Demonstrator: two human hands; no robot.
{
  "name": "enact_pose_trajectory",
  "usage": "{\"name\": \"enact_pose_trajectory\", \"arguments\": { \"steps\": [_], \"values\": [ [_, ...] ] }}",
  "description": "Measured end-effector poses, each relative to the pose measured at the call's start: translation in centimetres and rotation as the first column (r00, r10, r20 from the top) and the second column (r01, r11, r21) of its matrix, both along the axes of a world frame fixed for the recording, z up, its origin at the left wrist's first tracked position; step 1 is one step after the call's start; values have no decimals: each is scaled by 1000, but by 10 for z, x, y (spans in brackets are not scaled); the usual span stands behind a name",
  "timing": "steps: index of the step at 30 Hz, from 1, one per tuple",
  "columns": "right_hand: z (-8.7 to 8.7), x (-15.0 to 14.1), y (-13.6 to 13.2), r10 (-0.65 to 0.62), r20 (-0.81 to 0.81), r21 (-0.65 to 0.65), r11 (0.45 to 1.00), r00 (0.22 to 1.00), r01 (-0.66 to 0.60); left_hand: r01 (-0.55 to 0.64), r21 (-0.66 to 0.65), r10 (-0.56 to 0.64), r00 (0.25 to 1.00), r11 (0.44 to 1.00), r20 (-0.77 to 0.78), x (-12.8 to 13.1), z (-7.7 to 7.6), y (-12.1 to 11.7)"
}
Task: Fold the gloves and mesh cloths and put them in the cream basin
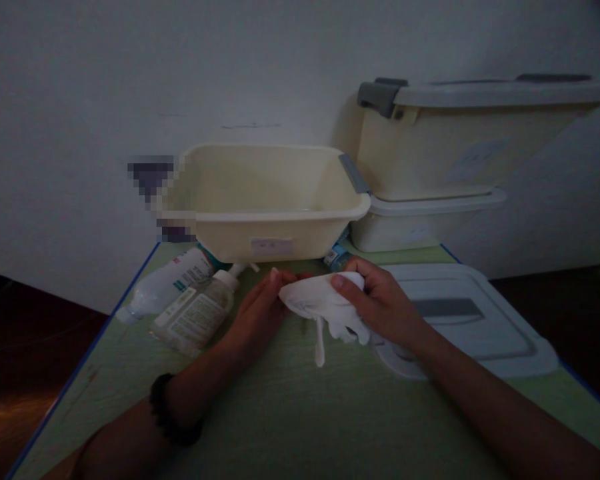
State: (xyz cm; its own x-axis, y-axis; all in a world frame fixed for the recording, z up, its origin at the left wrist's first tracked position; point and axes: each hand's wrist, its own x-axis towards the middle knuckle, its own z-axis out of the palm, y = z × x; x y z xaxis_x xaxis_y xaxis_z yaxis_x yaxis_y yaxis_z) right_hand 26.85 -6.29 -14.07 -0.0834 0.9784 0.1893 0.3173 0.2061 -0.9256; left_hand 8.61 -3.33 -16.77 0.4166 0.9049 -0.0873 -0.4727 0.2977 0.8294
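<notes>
Squarely between both hands [264, 299] [387, 303], white fabric [320, 297]

- We count one open bin [230, 241].
- Right of it, two stacked bins [425, 150] [395, 231].
- Front-left of it, two bottles [167, 287] [197, 320].
- Front-right of it, one loose lid [473, 340].
- Before it, we see two hands [260, 303] [385, 300], one white bundle [323, 293], one wristband [160, 408].
- By its right corner, one blue item [338, 257].

Left forearm [217, 367], right forearm [485, 393]: both extended forward, angled inward. Left hand [261, 303]: thumb held uppermost, fingers partly hidden. Right hand [383, 298]: curled in a pinch, thumb laid on top.
</notes>
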Motion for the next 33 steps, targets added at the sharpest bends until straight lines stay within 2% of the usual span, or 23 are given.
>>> {"name": "enact_pose_trajectory", "arguments": {
  "steps": [3, 6, 10, 14, 17, 20, 24, 27, 30, 33],
  "values": [
    [0, -1, -1, -8, -61, -14, 1000, 998, 7, 65, 17, -65, 998, 998, -19, -1, -1, -2],
    [1, -1, 0, -59, -119, -5, 998, 991, 59, 121, 40, -116, 988, 992, -106, -3, -1, -4],
    [1, -1, 3, -107, -137, 5, 994, 985, 109, 94, 55, -83, 980, 994, -179, -5, -2, -5],
    [-4, -1, 7, -112, -140, -3, 994, 984, 112, 61, 81, -53, 994, 995, -97, -4, -5, -5],
    [-7, 0, 8, -134, -88, 63, 988, 987, 139, 17, 33, -17, 1000, 999, -7, -1, -3, -6],
    [-6, 0, 6, -168, 4, 123, 978, 986, 166, -2, -68, 3, 1000, 998, 17, 1, 3, -6],
    [-3, 0, 3, -176, 16, 140, 975, 984, 172, 84, -182, -85, 996, 980, 6, 0, 10, -5],
    [-4, 0, 3, -178, 27, 159, 972, 984, 172, 144, -183, -145, 989, 972, 8, -1, 12, -4],
    [-5, 1, 5, -168, 58, 167, 973, 984, 157, 158, -177, -156, 987, 972, 24, -1, 13, -5],
    [-4, 3, 6, -157, 143, 291, 950, 977, 110, 158, -156, -156, 987, 975, 27, -1, 13, -5]
  ]
}}
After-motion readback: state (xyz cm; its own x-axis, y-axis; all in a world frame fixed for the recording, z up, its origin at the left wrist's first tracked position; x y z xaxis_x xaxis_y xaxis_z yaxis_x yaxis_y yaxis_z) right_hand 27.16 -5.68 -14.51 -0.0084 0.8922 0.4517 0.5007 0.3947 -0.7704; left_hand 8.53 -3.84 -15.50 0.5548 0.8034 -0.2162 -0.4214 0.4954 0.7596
